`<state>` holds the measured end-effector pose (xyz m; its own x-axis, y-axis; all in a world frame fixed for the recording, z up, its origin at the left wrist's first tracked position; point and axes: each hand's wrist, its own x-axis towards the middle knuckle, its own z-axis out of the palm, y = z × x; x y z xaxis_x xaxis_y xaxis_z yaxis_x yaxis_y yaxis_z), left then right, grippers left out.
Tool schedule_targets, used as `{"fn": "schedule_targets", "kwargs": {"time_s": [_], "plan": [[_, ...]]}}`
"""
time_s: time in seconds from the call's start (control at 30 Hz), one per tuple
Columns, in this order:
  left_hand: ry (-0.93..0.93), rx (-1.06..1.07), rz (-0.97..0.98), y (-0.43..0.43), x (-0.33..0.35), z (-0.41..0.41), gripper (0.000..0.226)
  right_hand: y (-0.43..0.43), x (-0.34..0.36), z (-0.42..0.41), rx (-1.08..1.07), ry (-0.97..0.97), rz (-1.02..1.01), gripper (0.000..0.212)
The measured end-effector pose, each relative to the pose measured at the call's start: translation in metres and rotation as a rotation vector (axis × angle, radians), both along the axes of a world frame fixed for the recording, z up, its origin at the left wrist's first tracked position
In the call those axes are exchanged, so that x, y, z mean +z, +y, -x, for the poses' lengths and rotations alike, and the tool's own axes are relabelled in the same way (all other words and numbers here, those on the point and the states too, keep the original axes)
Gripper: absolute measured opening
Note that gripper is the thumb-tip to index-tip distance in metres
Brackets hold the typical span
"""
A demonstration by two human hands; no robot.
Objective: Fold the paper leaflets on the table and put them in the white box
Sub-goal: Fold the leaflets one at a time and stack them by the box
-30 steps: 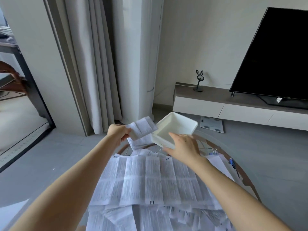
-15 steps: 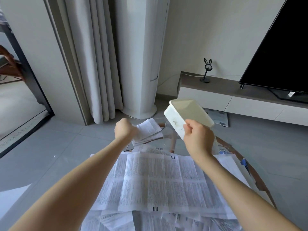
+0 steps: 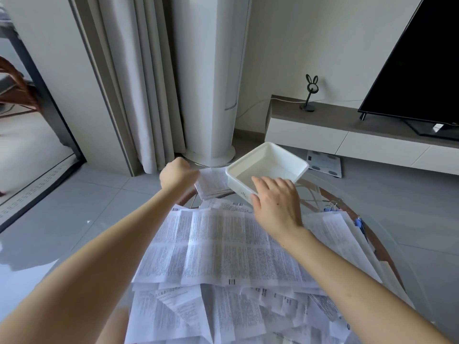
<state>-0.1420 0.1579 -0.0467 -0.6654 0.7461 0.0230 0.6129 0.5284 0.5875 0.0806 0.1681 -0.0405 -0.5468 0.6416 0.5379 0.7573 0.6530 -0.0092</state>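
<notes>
A white box (image 3: pixel 267 167) stands open side up at the far end of the glass table (image 3: pixel 387 234); nothing shows inside it. My right hand (image 3: pixel 277 203) holds its near wall, fingers over the rim. Just left of the box lies a stack of folded leaflets (image 3: pixel 212 183). My left hand (image 3: pixel 177 176) is curled at the stack's left edge and holds it. Several unfolded printed leaflets (image 3: pixel 223 247) cover the table in front of me, overlapping each other.
Blue binder clips (image 3: pixel 331 207) and a blue pen (image 3: pixel 360 224) lie at the table's right rim. Beyond the table stand a white column unit (image 3: pixel 211 78), grey curtains (image 3: pixel 139 83), a low TV cabinet (image 3: pixel 347 135) with a TV (image 3: pixel 419 63), and a floor scale (image 3: pixel 325 163).
My right hand had lifted and tilted the white box; now the box is level again beside the folded stack. My left hand stayed on the folded leaflets.
</notes>
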Motion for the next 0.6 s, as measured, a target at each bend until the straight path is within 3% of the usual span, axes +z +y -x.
{"fn": "schedule_targets", "kwargs": {"time_s": [0.07, 0.13, 0.23, 0.3, 0.37, 0.4, 0.5, 0.6], "plan": [[0.056, -0.009, -0.033, -0.015, 0.006, 0.002, 0.031, -0.010, 0.008, -0.007, 0.086, 0.050, -0.029, 0.021], [0.066, -0.030, -0.054, -0.039, 0.012, 0.003, 0.014, -0.033, 0.010, -0.012, 0.225, 0.026, 0.054, 0.039], [0.083, -0.061, -0.092, -0.075, 0.013, 0.006, 0.016, -0.072, -0.007, -0.012, 0.353, -0.206, 0.157, 0.065], [0.070, -0.070, -0.107, -0.098, 0.017, 0.006, 0.015, -0.098, -0.009, -0.008, 0.315, -0.408, 0.266, 0.078], [0.031, -0.078, -0.120, -0.113, 0.023, 0.005, 0.012, -0.109, -0.014, -0.007, 0.250, -0.501, 0.315, 0.071], [0.013, -0.085, -0.128, -0.121, 0.027, 0.003, 0.011, -0.113, -0.018, -0.008, 0.254, -0.505, 0.244, 0.061], [-0.013, -0.107, -0.142, -0.142, 0.041, -0.002, 0.014, -0.126, -0.027, -0.013, 0.300, -0.492, 0.039, 0.017], [-0.008, -0.131, -0.160, -0.157, 0.056, -0.008, 0.026, -0.129, -0.020, -0.019, 0.286, -0.242, 0.052, 0.022]]}}
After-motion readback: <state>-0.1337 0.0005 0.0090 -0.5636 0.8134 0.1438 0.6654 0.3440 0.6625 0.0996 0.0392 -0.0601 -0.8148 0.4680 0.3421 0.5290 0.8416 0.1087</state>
